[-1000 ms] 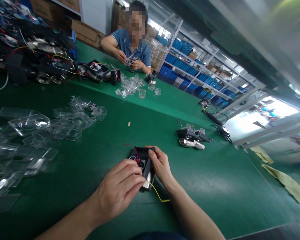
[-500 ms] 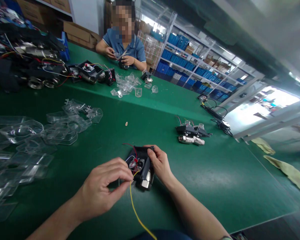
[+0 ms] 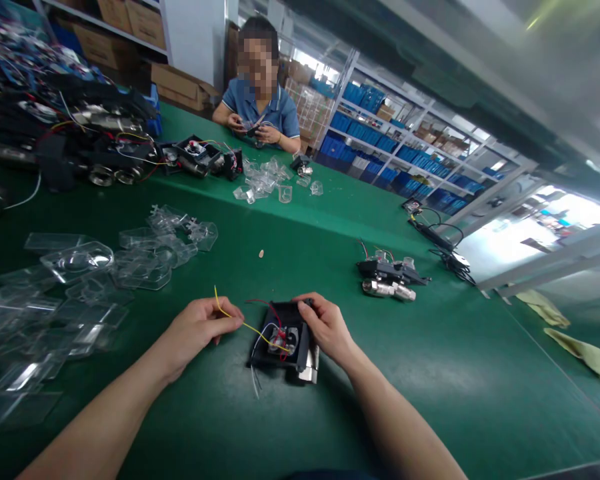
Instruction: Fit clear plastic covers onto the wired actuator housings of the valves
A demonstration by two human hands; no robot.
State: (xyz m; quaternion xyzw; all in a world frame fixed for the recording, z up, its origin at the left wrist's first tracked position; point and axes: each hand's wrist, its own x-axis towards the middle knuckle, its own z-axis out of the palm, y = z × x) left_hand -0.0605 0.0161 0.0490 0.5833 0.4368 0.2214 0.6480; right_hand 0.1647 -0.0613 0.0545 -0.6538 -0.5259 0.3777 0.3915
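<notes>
At our green surface (image 3: 220, 427), we are apparently routing yellow wire (image 3: 253, 329), left hand (image 3: 196, 328) pinching it, right hand (image 3: 329, 328) gripping black housing (image 3: 303, 345); next is requiring steadiness.

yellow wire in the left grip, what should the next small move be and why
I'd probably slide the left grip along the yellow wire to its loose end: that end sticks up past the pinch, the wire runs into the black housing, and the right grip holds the housing by its edge.
</notes>
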